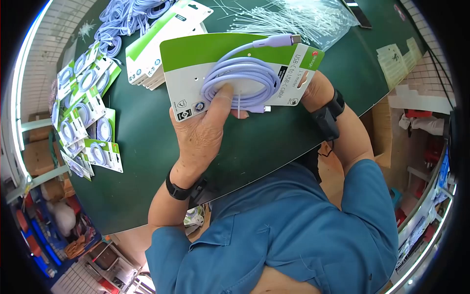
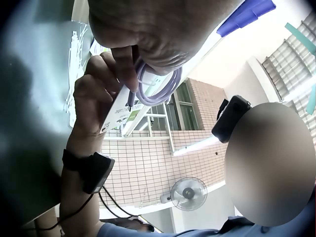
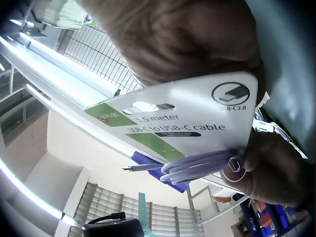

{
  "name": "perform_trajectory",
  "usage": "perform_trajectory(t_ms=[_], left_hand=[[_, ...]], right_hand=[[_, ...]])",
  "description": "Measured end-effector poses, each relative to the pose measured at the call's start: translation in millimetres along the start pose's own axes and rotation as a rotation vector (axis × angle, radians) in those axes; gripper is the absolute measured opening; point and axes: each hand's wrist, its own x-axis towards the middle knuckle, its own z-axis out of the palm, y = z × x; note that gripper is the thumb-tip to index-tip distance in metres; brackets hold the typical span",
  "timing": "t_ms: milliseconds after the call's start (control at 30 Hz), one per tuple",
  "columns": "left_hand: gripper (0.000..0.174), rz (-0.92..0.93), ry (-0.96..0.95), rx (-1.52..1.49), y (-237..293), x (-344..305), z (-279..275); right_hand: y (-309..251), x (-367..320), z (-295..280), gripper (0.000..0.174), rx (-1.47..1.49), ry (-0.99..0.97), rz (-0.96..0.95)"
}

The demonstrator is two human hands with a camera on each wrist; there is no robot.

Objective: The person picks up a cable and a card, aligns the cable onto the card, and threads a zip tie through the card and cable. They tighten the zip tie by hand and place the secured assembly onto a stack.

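A green-and-white retail card (image 1: 181,73) carries a coiled lilac USB-C cable (image 1: 269,81), both in front of the person's chest over the table. My left hand (image 1: 203,132) holds the card by its lower left edge, its thumb pressing on the coil. A thin white cable tie (image 1: 239,103) loops round the lower part of the coil. At the card's right end, my right hand (image 1: 318,90) reaches behind it, mostly hidden in the head view. The left wrist view shows the right fingers (image 2: 98,71) curled against the card's back. One cable plug (image 1: 289,40) sticks out at the top right.
Several finished cable cards (image 1: 81,117) lie in a heap at the left. Loose lilac cables (image 1: 127,22) are piled at the back, beside a stack of cards (image 1: 147,59). White cable ties (image 1: 274,24) spill from a clear bag (image 1: 333,24), with a phone (image 1: 360,14) nearby.
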Motion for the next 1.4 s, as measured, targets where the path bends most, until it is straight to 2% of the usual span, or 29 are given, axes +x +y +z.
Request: perform_trajectory(t_ms=[133,233,300,500,700,800,967,1067,1100,1200,1233,1333,1400], left_hand=[[0.031,-0.002,-0.018,-0.03,-3.0,-0.6,-1.1],[0.03,0.006,-0.002,-0.001,-4.1,-1.3,-0.6],[0.03,0.006,0.001,0.0,-3.1,-2.8,0.5],[0.028,-0.018,-0.005,-0.011,2.3,-4.3,2.2],[0.024,-0.013,0.003,-0.023,4.4,-6.7,4.8],[0.022,-0.016,0.004,-0.011,4.2,-6.8,3.2],[0.021,-0.02,-0.02,0.023,1.4,-6.8,-0.8],[0.022,-0.041,-0.016,0.004,1.9,-6.1,-2.1],[0.022,-0.055,-0.023,0.012,2.2,-6.4,-2.7],[0.022,-0.082,-0.033,0.022,1.9,-6.9,-3.3],[0.022,-0.077,-0.038,0.033,1.4,-6.8,-3.1],[0.022,-0.065,-0.044,0.069,2.6,-5.0,-6.0],[0.023,-0.099,-0.09,0.089,5.5,-3.3,-10.0]], right_hand=[[3.0,-1.0,-17.7,0.07,0.018,0.035,0.144],[36.2,-0.4,-71.8,0.07,0.039,0.024,0.197],[32.3,3.2,-65.0,0.07,0.044,0.015,0.228],[13.8,15.8,-25.8,0.062,0.16,0.039,0.125],[-21.7,-10.6,15.9,0.055,0.186,0.065,0.12],[-36.2,-5.3,20.7,0.07,-0.132,-0.21,0.163],[-43.7,-8.5,39.0,0.074,-0.419,-0.148,0.137],[-38.9,-10.1,34.1,0.067,-0.069,-0.164,0.106],[-40.3,-8.2,34.7,0.067,-0.077,-0.17,0.115],[-42.9,-3.5,36.8,0.052,-0.569,-0.08,-0.143],[-43.2,-1.9,34.3,0.052,-0.574,-0.084,-0.136],[-39.9,9.6,25.0,0.041,-0.984,-0.194,-0.429],[-36.3,8.6,24.7,0.04,-0.935,-0.183,-0.47]])
